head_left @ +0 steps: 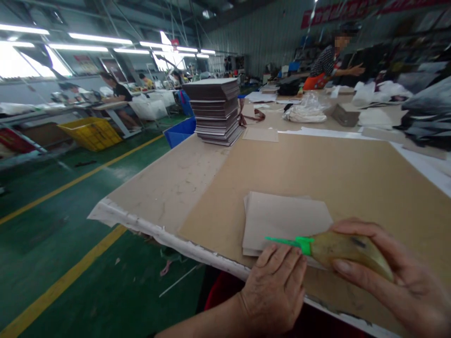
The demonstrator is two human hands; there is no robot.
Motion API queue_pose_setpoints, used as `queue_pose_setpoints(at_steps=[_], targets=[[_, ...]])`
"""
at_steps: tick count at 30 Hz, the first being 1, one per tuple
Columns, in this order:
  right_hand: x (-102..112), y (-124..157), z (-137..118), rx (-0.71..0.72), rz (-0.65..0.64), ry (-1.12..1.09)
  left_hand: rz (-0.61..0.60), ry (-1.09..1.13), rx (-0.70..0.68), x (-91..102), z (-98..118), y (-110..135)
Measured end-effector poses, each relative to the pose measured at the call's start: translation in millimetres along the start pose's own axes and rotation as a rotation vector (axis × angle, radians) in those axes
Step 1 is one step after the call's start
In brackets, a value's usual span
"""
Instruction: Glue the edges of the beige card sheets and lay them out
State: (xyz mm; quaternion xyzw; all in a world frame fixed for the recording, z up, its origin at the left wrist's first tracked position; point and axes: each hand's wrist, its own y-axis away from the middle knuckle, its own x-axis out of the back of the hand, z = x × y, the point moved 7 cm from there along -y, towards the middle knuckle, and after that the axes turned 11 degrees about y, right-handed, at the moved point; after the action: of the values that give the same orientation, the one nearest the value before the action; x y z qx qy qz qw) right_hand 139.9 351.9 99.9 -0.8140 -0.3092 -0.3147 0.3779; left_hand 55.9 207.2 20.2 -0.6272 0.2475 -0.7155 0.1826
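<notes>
Apparently unfinished (no marks visible); clasping bottle (340, 249) in right hand (407, 286) above cardboard sheets (282, 216); resting left hand (276, 284) along near edge, grip untellable.

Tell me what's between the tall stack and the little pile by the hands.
In the head view, a big brown sheet lies between the tall stack and little pile.

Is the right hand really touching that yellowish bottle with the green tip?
Touching. The head view shows the right hand wrapped around the bottle, thumb pressed against its near side.
</notes>
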Motion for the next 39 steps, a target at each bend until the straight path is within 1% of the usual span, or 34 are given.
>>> queue_pose_setpoints(at_steps=[2,5,10,13,15,21,24,29,31,35,39], targets=[[-13,-11,-18,0.126,-0.069,-0.058,0.058,0.021,-0.009,0.1,0,2],[-29,-23,-34,0.203,-0.180,-0.100,0.096,0.025,-0.012,-0.7,1,4],[-42,-30,-45,0.260,-0.257,-0.064,0.145,0.028,-0.005,1.0,1,3],[-48,-32,-46,0.255,-0.331,-0.049,0.115,0.038,-0.003,-0.5,1,3],[-48,-32,-47,0.269,-0.354,-0.020,0.098,0.043,-0.004,-1.2,0,2],[-47,-37,-60,0.394,-0.394,0.010,0.092,0.055,-0.012,-0.5,0,0],[-46,-40,-66,0.419,-0.421,0.003,0.091,0.052,-0.007,0.9,-1,-1],[-48,-46,-67,0.432,-0.501,0.022,0.127,0.042,-0.004,6.7,0,-2],[-49,-51,-67,0.458,-0.498,0.059,0.117,0.039,-0.004,6.5,0,-3],[-48,-62,-73,0.504,-0.438,0.127,0.100,0.034,-0.014,1.3,-2,-3],[-50,-69,-77,0.520,-0.463,0.175,0.118,0.005,-0.040,-5.8,-3,2]])
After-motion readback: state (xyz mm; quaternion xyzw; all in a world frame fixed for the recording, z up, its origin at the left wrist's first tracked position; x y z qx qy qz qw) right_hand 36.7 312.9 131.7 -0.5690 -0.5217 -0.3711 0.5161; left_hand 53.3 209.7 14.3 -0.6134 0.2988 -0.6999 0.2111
